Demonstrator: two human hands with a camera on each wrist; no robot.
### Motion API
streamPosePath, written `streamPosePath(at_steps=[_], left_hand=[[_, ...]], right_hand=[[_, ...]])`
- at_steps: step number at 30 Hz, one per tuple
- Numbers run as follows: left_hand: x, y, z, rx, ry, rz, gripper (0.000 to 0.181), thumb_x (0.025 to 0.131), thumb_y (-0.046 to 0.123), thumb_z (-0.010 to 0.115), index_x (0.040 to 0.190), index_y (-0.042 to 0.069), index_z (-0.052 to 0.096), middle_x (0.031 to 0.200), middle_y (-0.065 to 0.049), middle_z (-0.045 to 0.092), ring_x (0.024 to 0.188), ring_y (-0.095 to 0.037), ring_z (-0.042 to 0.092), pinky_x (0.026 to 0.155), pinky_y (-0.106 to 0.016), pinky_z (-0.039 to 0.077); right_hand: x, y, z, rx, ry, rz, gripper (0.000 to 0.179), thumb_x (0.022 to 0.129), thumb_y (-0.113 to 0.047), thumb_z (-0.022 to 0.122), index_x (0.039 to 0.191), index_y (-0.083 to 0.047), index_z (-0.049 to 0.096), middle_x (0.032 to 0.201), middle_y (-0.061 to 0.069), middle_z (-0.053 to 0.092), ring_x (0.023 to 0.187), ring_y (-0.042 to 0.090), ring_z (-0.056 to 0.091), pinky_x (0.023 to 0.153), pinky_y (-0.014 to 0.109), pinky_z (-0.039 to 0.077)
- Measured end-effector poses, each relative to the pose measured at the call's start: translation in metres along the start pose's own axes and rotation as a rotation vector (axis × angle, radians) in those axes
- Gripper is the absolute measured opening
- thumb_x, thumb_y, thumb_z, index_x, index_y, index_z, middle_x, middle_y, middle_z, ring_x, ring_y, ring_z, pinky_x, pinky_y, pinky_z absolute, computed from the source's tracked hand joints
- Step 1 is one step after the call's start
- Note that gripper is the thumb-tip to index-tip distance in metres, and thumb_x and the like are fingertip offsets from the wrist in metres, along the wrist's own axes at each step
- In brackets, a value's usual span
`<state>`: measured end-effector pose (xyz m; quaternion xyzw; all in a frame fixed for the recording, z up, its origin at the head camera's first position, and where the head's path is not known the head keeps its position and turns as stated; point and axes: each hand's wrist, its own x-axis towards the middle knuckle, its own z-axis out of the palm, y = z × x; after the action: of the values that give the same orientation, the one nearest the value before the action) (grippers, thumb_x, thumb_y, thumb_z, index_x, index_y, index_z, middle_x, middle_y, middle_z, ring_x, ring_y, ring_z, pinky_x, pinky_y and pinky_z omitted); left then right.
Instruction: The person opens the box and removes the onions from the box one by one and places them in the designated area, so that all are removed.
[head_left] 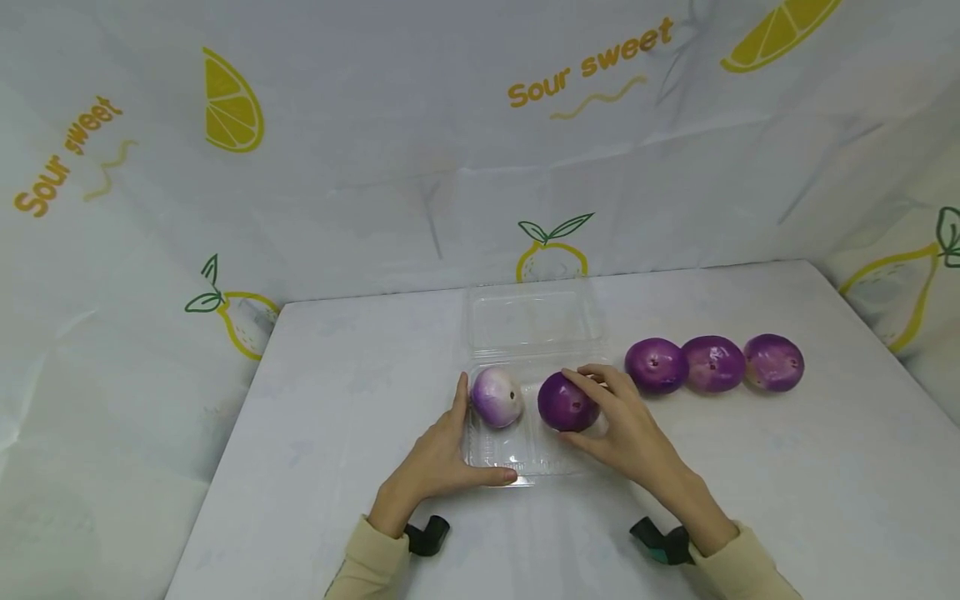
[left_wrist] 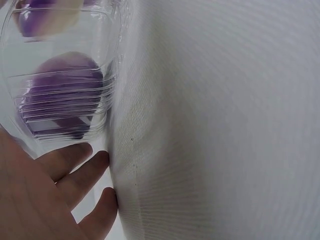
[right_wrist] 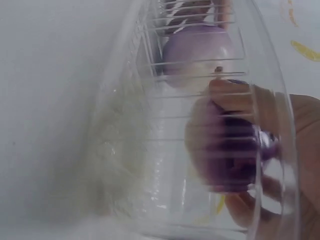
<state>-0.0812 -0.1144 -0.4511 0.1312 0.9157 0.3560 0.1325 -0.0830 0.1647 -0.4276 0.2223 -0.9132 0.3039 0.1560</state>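
Observation:
A clear plastic clamshell box [head_left: 525, 454] lies with its lid folded back on the white table. My left hand [head_left: 442, 454] rests against its left side, fingers straight and the thumb along its front edge. In the box's left half sits a pale, white-and-purple round fruit [head_left: 497, 398]. Over the right half, my right hand [head_left: 622, 429] grips a dark purple round fruit [head_left: 564, 403] between thumb and fingers. Through the box wall, the right wrist view shows this purple fruit [right_wrist: 225, 155] and the fingers around it.
Three more purple round fruits, a left one [head_left: 656, 366], a middle one [head_left: 714, 364] and a right one [head_left: 774, 363], stand in a row right of the box. The transparent lid [head_left: 534, 321] lies toward the back wall. Dark straps with mounts [head_left: 429, 536] sit at the wrists.

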Motion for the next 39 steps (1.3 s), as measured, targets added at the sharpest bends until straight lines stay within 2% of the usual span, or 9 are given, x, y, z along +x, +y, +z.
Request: streamPosePath(at_steps=[12,21,23,26,30,34,39], left_hand=[[0.0,-0.001,0.0,-0.008,-0.01,-0.012,0.146,0.064,0.072,0.084,0.165,0.025,-0.011,0.172,-0.01,0.02,0.154,-0.036,0.032,0.12,-0.058,0.037],[-0.001,-0.001,0.0,-0.019,-0.01,-0.01,0.147,0.064,0.073,0.084,0.165,0.024,-0.011,0.172,-0.01,0.02,0.154,-0.035,0.032,0.121,-0.058,0.037],[-0.001,-0.001,-0.001,-0.02,-0.01,-0.008,0.147,0.064,0.073,0.084,0.165,0.024,-0.011,0.172,-0.01,0.02,0.154,-0.035,0.032,0.121,-0.058,0.037],[-0.001,-0.001,-0.001,-0.019,-0.012,-0.008,0.147,0.064,0.073,0.084,0.165,0.025,-0.011,0.172,-0.01,0.019,0.154,-0.035,0.032,0.121,-0.058,0.037],[-0.001,-0.001,-0.001,-0.017,-0.012,-0.012,0.146,0.064,0.073,0.084,0.164,0.027,-0.012,0.172,-0.01,0.019,0.155,-0.035,0.031,0.121,-0.058,0.036],[-0.001,-0.001,-0.001,-0.018,-0.012,-0.013,0.147,0.064,0.073,0.084,0.164,0.026,-0.012,0.172,-0.01,0.019,0.155,-0.036,0.031,0.121,-0.058,0.036],[0.0,-0.001,-0.001,-0.019,-0.02,-0.013,0.147,0.064,0.073,0.084,0.164,0.026,-0.013,0.172,-0.009,0.018,0.155,-0.035,0.03,0.121,-0.058,0.036]], right_hand=[[-0.004,0.003,-0.01,0.02,0.05,0.034,0.079,0.063,-0.012,0.098,0.134,-0.004,0.064,0.129,0.018,0.058,0.114,0.032,0.056,0.093,0.058,0.055],[-0.007,0.003,-0.016,0.011,0.073,0.04,0.08,0.062,-0.011,0.098,0.135,-0.005,0.064,0.128,0.019,0.059,0.117,0.035,0.057,0.095,0.06,0.054],[-0.008,0.003,-0.017,0.001,0.089,0.032,0.081,0.061,-0.011,0.098,0.135,-0.005,0.064,0.127,0.018,0.06,0.117,0.035,0.057,0.096,0.055,0.055],[-0.01,0.005,-0.019,-0.011,0.118,0.019,0.082,0.06,-0.012,0.099,0.135,-0.005,0.065,0.126,0.017,0.061,0.116,0.032,0.058,0.102,0.033,0.051],[-0.013,0.006,-0.024,-0.006,0.148,0.025,0.084,0.059,-0.012,0.099,0.136,-0.008,0.065,0.127,0.016,0.06,0.116,0.032,0.058,0.104,0.005,0.034],[-0.016,0.007,-0.03,0.005,0.165,0.04,0.086,0.058,-0.011,0.1,0.137,-0.009,0.064,0.128,0.015,0.06,0.118,0.033,0.057,0.106,-0.001,0.022],[-0.022,0.008,-0.039,0.02,0.186,0.051,0.089,0.055,-0.007,0.099,0.137,-0.007,0.064,0.128,0.018,0.058,0.119,0.037,0.055,0.106,-0.004,0.02]])
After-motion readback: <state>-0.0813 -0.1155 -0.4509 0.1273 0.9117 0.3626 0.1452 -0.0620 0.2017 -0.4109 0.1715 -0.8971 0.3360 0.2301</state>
